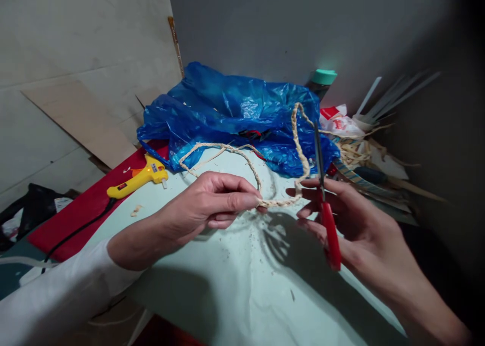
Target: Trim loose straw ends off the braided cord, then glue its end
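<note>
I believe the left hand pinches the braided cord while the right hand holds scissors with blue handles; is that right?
Not quite: in the head view, the scissors have red handles. The left hand does pinch the braided cord, and the right hand holds the scissors.

a craft corner, shown by a yellow glue gun and scissors.

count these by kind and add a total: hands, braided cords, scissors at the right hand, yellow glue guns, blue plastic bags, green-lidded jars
Hands: 2 (left hand, right hand)
Braided cord: 1
Scissors: 1
Yellow glue gun: 1
Blue plastic bag: 1
Green-lidded jar: 1
Total: 7
</note>
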The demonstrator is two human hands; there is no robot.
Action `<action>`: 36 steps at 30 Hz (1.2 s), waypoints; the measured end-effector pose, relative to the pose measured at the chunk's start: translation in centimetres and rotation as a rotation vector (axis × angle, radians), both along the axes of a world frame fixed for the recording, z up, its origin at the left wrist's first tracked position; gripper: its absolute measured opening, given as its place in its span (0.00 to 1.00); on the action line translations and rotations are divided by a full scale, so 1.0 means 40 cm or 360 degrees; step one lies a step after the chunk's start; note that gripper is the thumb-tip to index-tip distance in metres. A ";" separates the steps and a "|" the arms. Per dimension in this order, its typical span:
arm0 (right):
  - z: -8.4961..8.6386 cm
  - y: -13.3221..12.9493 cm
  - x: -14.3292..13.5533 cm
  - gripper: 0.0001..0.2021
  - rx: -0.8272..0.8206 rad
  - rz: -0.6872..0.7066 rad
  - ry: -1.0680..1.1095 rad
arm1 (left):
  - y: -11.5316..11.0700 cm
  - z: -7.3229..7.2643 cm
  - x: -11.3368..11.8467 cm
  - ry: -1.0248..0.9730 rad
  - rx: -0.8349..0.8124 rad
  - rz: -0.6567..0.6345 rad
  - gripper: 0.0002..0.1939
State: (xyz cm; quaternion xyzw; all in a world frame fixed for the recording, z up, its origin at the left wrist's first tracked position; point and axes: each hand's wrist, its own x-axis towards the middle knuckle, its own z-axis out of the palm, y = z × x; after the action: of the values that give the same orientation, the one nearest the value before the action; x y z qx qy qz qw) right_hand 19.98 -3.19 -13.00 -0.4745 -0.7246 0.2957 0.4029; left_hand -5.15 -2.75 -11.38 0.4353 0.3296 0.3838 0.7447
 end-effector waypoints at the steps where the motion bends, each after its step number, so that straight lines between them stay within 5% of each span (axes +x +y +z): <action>1: 0.000 0.002 -0.003 0.20 -0.0086 -0.0032 0.0105 | 0.000 -0.001 -0.001 0.0028 0.0019 0.0005 0.05; 6: -0.006 0.004 -0.017 0.20 -0.0655 -0.0155 0.0806 | 0.002 -0.003 -0.007 0.0085 0.0009 0.0022 0.07; 11: 0.000 0.000 -0.048 0.21 -0.0751 -0.0015 0.1347 | 0.014 -0.013 0.006 0.0292 -0.0059 -0.0055 0.08; 18: -0.002 -0.011 -0.061 0.24 -0.0606 -0.0126 0.1366 | 0.016 -0.047 0.026 0.0796 0.0255 -0.0026 0.13; 26: -0.032 -0.019 -0.083 0.23 -0.0684 -0.0045 0.1309 | -0.027 -0.028 0.068 0.0933 0.0638 -0.0047 0.12; 29: -0.027 -0.023 -0.089 0.23 -0.0731 0.0035 0.1414 | -0.021 -0.036 0.064 0.0963 0.0626 -0.0151 0.15; 36: 0.016 -0.008 -0.051 0.29 -0.0551 -0.0159 0.1647 | -0.006 -0.041 0.046 0.0950 0.0563 -0.0384 0.16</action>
State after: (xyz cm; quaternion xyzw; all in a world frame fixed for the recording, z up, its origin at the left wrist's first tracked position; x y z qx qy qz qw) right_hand 17.95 -3.51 -12.37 -0.3603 -0.3491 0.5861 0.6363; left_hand -3.32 -2.99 -13.02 0.6858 0.4074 0.2004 0.5688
